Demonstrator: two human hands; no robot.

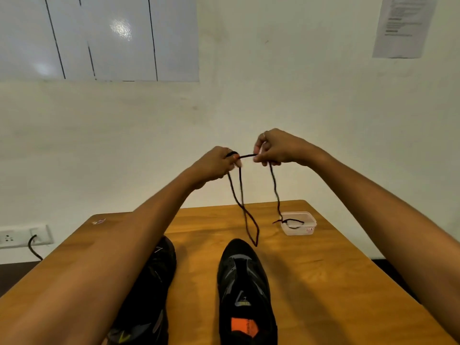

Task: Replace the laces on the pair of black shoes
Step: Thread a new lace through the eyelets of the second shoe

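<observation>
Head view: left hand [216, 165] and right hand [273, 149], raised at frame centre, each pinch 1 black lace [246, 156] stretched between them. Its strands hang to the wooden table [323, 270]; 1 end lies in a clear container [298, 224]. 2 black shoes [245, 290] sit lower centre.

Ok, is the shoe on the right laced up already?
No: the right shoe shows bare eyelets with no lace, while both hands hold the black lace up above the table.
</observation>
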